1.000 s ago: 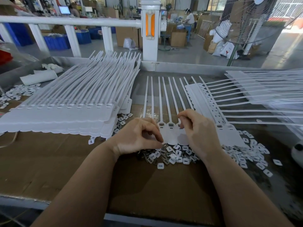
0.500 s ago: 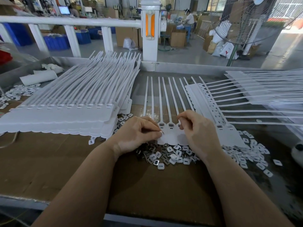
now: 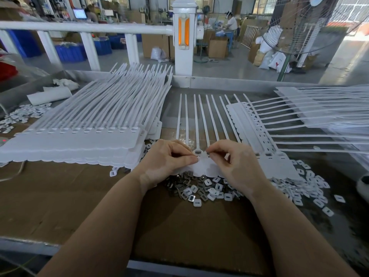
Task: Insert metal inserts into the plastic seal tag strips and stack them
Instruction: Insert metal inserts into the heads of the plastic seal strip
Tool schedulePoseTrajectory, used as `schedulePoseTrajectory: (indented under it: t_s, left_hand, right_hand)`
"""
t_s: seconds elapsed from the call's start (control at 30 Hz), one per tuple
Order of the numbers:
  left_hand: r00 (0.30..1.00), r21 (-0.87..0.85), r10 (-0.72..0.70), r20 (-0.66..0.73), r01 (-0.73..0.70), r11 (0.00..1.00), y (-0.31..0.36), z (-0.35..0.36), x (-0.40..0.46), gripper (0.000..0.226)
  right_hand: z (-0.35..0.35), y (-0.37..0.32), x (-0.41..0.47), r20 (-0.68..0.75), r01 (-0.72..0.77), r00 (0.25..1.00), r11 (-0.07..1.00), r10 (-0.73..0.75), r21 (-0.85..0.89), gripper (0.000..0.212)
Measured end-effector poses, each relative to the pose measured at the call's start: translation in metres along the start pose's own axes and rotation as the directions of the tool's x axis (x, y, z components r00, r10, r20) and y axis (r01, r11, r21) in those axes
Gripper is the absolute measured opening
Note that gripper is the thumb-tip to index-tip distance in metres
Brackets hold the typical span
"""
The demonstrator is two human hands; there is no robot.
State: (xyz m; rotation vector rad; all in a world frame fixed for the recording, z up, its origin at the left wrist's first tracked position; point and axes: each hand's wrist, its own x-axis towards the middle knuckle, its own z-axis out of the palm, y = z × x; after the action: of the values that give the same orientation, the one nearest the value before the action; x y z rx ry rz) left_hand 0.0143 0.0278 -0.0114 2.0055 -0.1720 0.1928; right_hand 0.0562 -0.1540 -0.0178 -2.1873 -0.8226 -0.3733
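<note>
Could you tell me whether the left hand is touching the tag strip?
Touching: the head view shows the left hand pinching the tag strip at its head.

Left hand (image 3: 169,158) pinching (fingers curled), right hand (image 3: 237,162) likewise, forearms converging

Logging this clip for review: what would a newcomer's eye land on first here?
Probably the two hands at centre: the left hand and right hand pinch at the heads of a white seal tag strip whose tails fan away across the table. Next, the tall stack of strips on the left, then the loose heap of metal inserts and small white plastic pieces just below the hands.
</note>
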Motion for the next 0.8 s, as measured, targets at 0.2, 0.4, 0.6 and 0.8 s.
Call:
schedulePoseTrajectory:
  t_s: [0.2,0.4,0.6,0.8]
  left_hand:
    - [1.0,0.101,0.009,0.0,-0.009,0.995,-0.0004,0.0022,0.0012,0.006]
    - [1.0,0.132,0.018,0.013,-0.019,0.991,0.0007,0.0047,0.0005,0.007]
    - [0.997,0.108,0.014,0.07,-0.022,0.994,0.0027,0.0038,-0.0007,0.007]
    - [0.991,0.126,0.019,0.133,-0.036,0.991,0.0033,0.0026,-0.0024,0.009]
  right_hand:
    - [-0.0012,-0.0037,-0.0004,0.073,0.014,0.997,0.995,-0.022,0.1,0.014]
    - [-0.0026,-0.007,-0.0006,0.131,-0.064,0.991,0.973,0.036,0.222,0.011]
    - [-0.0043,-0.0052,0.0005,0.134,-0.111,0.988,0.96,0.078,0.258,0.009]
    - [-0.0036,-0.003,0.0007,0.114,-0.134,0.988,0.958,0.108,0.255,0.013]
